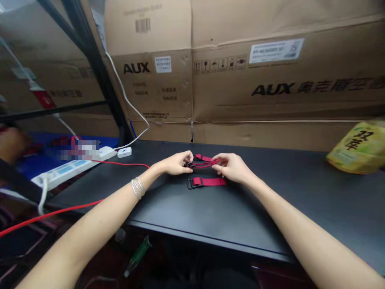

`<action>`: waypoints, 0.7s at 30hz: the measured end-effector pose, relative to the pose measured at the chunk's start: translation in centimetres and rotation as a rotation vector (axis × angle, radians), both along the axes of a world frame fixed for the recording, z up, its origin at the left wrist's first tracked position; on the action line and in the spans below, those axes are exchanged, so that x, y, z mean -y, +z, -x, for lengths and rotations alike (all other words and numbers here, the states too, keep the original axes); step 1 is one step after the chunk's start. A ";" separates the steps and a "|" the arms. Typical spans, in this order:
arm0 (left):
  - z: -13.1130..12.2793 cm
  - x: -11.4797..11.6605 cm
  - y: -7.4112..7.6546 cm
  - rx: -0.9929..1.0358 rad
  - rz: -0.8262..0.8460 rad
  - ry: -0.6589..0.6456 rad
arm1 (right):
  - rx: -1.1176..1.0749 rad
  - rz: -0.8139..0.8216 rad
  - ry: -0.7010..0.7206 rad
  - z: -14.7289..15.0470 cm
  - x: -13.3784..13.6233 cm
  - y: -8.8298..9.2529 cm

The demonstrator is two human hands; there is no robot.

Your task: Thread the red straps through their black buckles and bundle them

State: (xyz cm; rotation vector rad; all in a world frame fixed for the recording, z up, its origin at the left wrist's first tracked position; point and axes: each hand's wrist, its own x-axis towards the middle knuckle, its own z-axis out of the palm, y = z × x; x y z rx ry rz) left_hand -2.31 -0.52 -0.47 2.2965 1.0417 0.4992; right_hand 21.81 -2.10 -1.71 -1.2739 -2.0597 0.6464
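Between my two hands a red webbing strap (202, 164) is held a little above the black table. My left hand (177, 163) pinches its left end, where dark buckle hardware shows at the fingertips. The strap's right end is in the closed fingers of my right hand (231, 166). Just in front of my hands a second red strap (212, 182) lies flat, with black rings and a slider at its left end. Behind the held strap, another red strap (199, 157) with a black slider is partly hidden by my right hand.
A yellow pouch (357, 148) stands at the right. On the left are a white power strip (72, 166), a small white plug block (124, 152) and a red cable (126, 163). Large cardboard boxes (222, 92) wall the back. Another person's hand (12, 144) is at far left.
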 end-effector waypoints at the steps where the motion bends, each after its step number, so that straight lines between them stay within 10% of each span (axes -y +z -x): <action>1: 0.0 0.1 0.1 -0.002 -0.001 0.002 | 0.016 -0.002 -0.003 0.0 0.0 0.0; 21: -0.1 0.1 0.0 -0.001 0.037 0.007 | 0.242 0.032 0.032 -0.1 0.2 0.3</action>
